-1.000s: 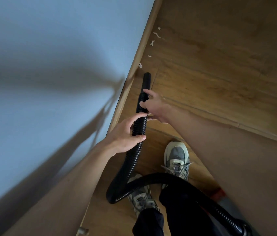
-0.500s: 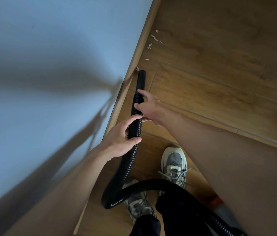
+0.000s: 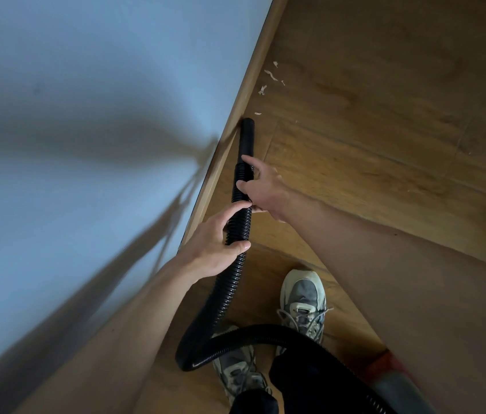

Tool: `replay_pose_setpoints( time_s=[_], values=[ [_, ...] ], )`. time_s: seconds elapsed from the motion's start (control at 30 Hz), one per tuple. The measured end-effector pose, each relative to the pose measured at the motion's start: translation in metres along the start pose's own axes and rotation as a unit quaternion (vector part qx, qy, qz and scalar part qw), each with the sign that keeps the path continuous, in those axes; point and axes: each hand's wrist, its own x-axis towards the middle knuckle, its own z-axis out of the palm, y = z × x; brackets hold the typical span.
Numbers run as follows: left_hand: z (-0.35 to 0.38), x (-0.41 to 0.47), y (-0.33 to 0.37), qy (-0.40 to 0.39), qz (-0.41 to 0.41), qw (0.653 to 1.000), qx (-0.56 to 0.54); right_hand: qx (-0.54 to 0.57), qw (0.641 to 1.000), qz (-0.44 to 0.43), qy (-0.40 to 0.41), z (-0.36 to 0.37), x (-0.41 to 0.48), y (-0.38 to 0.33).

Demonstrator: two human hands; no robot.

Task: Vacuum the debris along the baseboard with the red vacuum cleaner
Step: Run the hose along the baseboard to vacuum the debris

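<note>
Both hands, left hand [image 3: 211, 249] and right hand [image 3: 261, 189], grasping hose [image 3: 237, 264]; risk: nozzle [image 3: 247, 127] hugging baseboard [image 3: 229, 138] may scatter or skip flakes [image 3: 262, 89] lying further out.

Wooden floor [image 3: 370, 138], pale debris [image 3: 270, 75] by baseboard [image 3: 243, 94], hose [image 3: 226, 294], shoes [image 3: 303, 303]

The hose [image 3: 237, 264] is black, ribbed in fine rings along its length, and ends in a smooth black nozzle [image 3: 247, 135]. The floor [image 3: 370, 130] is warm brown wood with darker grain streaks and thin dark plank seams. The baseboard [image 3: 247, 82] is a lighter tan wood. The wall [image 3: 86, 115] is pale blue-grey, crossed by soft dark shadows. The debris [image 3: 270, 75] is off-white scraps. The shoes [image 3: 304, 303] are cream and grey with pale laces. The vacuum cleaner [image 3: 385, 366] shows red above grey.
</note>
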Motion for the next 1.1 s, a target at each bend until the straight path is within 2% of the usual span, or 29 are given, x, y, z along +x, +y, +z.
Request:
replay_pose_setpoints(
  time_s=[0.63, 1.1],
  values=[
    [-0.001, 0.032, 0.029, 0.003, 0.009, 1.000, 0.026, -0.008, 1.000, -0.007, 0.021, -0.031, 0.017, -0.020],
    [-0.003, 0.036, 0.041, -0.029, 0.009, 0.999, 0.018, 0.009, 1.000, 0.000, 0.024, -0.046, 0.016, -0.019]
  ],
)
